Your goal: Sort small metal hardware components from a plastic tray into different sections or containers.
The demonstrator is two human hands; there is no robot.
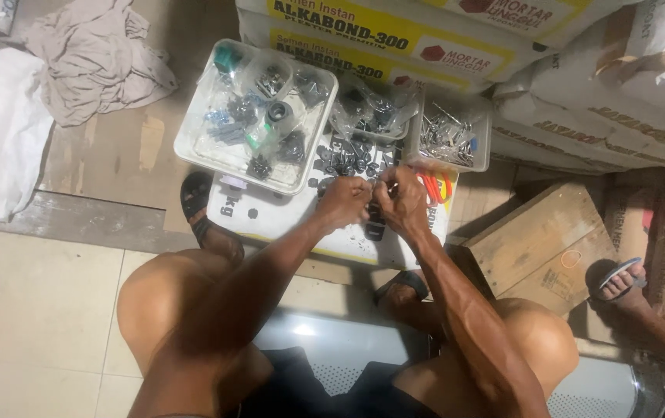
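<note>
My left hand (344, 201) and my right hand (403, 203) meet over a white sheet (270, 217) strewn with small dark screws (340, 161). Both hands are closed, fingertips together, pinching a small dark part (375, 207) between them; its shape is mostly hidden by the fingers. An orange-handled tool (434, 187) lies just right of my right hand. Behind the hands stand a clear tray (193, 147) with bagged hardware and a smaller container of shiny screws (450, 138).
White sacks with yellow labels (394, 35) are stacked at the back. A wooden box (537, 240) sits at right, with another person's sandalled foot (620, 280) beside it. Crumpled cloth (92, 58) lies at back left. My knees and sandalled feet frame the sheet.
</note>
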